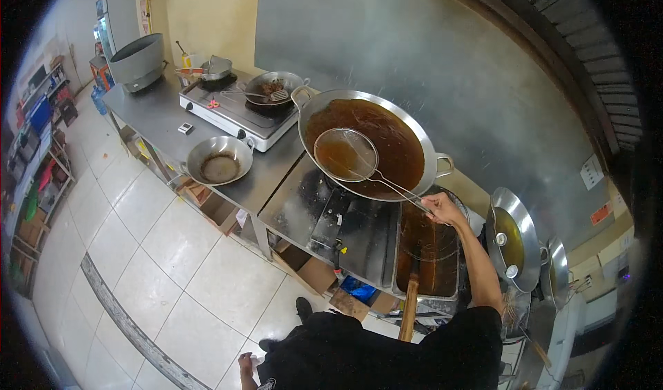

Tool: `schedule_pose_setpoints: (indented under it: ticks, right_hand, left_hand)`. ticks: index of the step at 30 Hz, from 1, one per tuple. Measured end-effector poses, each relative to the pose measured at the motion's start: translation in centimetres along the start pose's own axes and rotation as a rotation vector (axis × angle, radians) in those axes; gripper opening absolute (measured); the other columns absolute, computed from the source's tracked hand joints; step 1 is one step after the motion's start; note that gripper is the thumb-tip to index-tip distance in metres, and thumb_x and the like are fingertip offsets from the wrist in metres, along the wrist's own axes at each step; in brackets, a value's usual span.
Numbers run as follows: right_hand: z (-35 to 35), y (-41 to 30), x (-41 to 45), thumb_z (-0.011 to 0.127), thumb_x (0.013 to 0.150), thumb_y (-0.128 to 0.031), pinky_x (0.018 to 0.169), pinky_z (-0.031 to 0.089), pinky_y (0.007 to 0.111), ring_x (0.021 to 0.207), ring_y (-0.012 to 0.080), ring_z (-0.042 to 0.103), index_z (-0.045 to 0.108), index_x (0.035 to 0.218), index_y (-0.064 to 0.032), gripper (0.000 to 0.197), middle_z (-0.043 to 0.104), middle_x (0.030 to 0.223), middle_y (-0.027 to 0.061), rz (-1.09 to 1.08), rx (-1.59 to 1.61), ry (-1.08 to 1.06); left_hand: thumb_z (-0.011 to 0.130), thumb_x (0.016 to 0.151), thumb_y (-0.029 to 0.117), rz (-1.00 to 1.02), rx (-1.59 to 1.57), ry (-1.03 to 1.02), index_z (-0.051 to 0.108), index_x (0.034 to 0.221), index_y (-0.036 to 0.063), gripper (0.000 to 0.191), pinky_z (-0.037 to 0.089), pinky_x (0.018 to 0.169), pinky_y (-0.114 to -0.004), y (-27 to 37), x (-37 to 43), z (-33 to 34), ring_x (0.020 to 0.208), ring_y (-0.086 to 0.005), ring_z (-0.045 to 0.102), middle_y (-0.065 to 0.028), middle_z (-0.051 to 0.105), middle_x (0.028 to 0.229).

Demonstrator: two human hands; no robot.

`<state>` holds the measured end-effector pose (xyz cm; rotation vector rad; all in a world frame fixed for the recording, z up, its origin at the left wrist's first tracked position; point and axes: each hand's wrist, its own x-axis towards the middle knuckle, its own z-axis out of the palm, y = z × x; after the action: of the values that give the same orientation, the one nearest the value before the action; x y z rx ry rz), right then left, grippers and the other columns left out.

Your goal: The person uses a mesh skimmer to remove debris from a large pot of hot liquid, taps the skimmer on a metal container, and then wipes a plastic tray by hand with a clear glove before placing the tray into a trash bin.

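My right hand (441,209) is closed around the wire handle of a round mesh strainer (346,154). The strainer lies over the near left part of a large two-handled metal wok (435,146) filled with dark brown oil (393,131). Part of the oil under the mesh looks lighter. Low in the view, away from the counter, my left hand (247,366) hangs beside my body, with something pale and whitish against it; its fingers are too small to read. Right of the wok's near side, a rectangular metal tray (400,266) holds brown liquid, a wire rack and a wooden-handled tool (409,307).
A white two-burner gas stove (228,115) carries a small pan and a wok (298,79) with a slotted spatula. An oil-stained wok (194,159) sits on the metal counter (155,113) near a small timer (185,128). More woks (505,196) stand at right. Cardboard boxes (316,276) are below.
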<state>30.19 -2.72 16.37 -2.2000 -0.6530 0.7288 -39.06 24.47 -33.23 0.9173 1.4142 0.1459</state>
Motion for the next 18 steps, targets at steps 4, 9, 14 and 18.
schedule_pose_setpoints:
  ticks: [4, 9, 14, 18]
  right_hand:
    - [1.0, -0.8, -1.6, 0.049, 0.095, -0.02, 0.034, 0.028, 0.022, 0.038, 0.0051, 0.037, 0.062, 0.095, -0.0022, 0.022, 0.046, 0.051, -0.0004, 0.003, 0.001, 0.038]
    - [2.3, -1.3, -4.9, 0.049, 0.095, -0.02, 0.034, 0.028, 0.022, 0.038, 0.0051, 0.037, 0.06, 0.094, -0.0023, 0.021, 0.046, 0.051, 0.0, 0.033, 0.069, 0.067]
    - [3.0, -0.7, -9.8, 0.051, 0.094, -0.022, 0.035, 0.029, 0.024, 0.039, 0.0064, 0.04, 0.06, 0.087, -0.0025, 0.023, 0.05, 0.053, 0.0022, 0.036, 0.249, 0.243]
    - [1.5, -3.7, -17.3, 0.055, 0.092, -0.027, 0.035, 0.03, 0.022, 0.041, 0.006, 0.042, 0.06, 0.096, -0.0033, 0.024, 0.051, 0.056, 0.0027, 0.167, 0.155, 0.55]
  left_hand:
    - [0.058, 0.077, 0.018, 0.055, 0.132, -0.035, 0.065, 0.092, -0.0021, 0.027, 0.05, 0.065, -0.035, -2.7, -0.2, -1.7, 0.074, -0.0247, 0.061, -0.0155, 0.064, 0.085]
    - [0.057, 0.078, 0.025, 0.336, 0.503, -0.229, 0.067, 0.093, 0.003, 0.028, 0.05, 0.071, -0.038, -1.6, -0.9, -3.3, 0.081, -0.0285, 0.062, -0.0167, 0.065, 0.087]
    - [0.057, 0.076, 0.019, 0.43, 0.563, -0.228, 0.066, 0.093, -0.0007, 0.028, 0.048, 0.071, -0.035, -0.2, 0.2, -3.2, 0.078, -0.0235, 0.06, -0.0152, 0.064, 0.085]
    - [0.053, 0.082, 0.024, 0.057, 0.236, -0.134, 0.064, 0.093, 0.0012, 0.027, 0.048, 0.06, -0.035, -0.1, 2.7, -3.9, 0.071, -0.0201, 0.057, -0.0112, 0.063, 0.08]
